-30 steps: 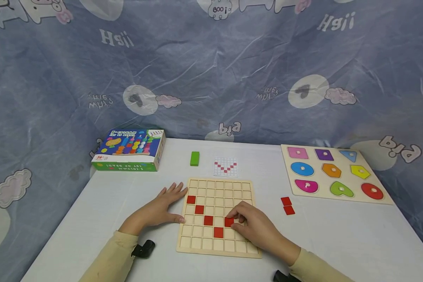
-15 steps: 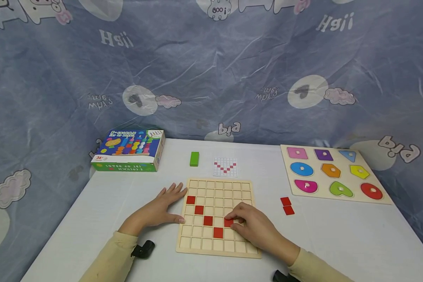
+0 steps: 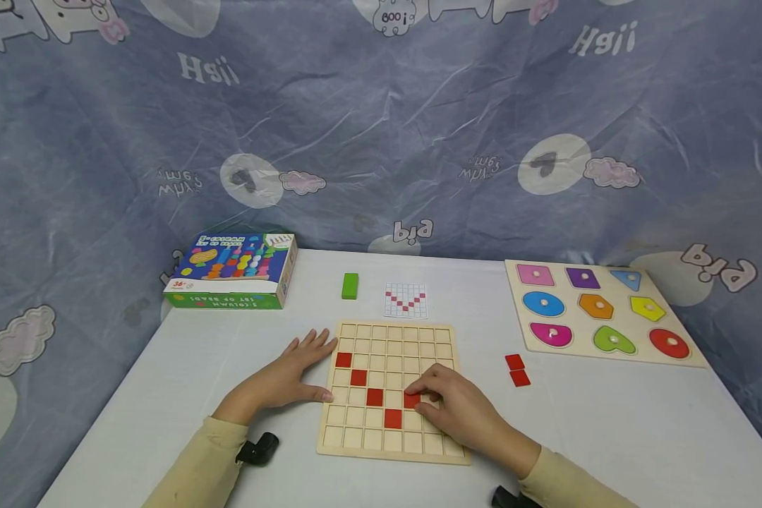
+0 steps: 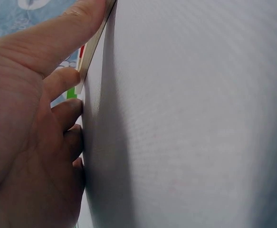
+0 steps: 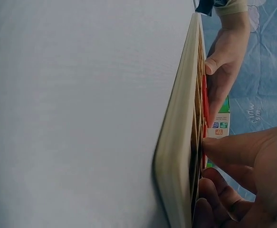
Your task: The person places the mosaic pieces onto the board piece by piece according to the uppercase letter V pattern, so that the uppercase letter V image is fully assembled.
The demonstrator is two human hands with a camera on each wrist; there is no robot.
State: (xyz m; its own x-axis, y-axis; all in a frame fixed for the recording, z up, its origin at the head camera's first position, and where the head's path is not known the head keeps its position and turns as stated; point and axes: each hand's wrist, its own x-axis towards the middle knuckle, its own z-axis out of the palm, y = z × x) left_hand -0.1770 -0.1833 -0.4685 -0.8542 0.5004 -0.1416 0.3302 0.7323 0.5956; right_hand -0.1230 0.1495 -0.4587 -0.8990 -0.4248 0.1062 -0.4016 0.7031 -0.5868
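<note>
A wooden grid board (image 3: 373, 441) lies flat on the white table, with several red square tiles in its cells along a descending diagonal. Over its right half, my right hand (image 3: 460, 406) pinches a red square tile (image 3: 411, 401) between thumb and forefinger, at a cell one up and right of the lowest tile (image 3: 393, 419). My left hand (image 3: 292, 374) is spread, its thumb and fingertips touching the board's left edge. In the right wrist view, the thumb (image 5: 224, 147) meets the board's top side, while part of the tile is hidden by the fingers.
Two loose red tiles (image 3: 518, 370) lie right of the board. Behind it are a small pattern card (image 3: 406, 301) and a green block (image 3: 351, 286). A toy box (image 3: 235, 271) stands back left; a shape puzzle (image 3: 584, 339) lies back right.
</note>
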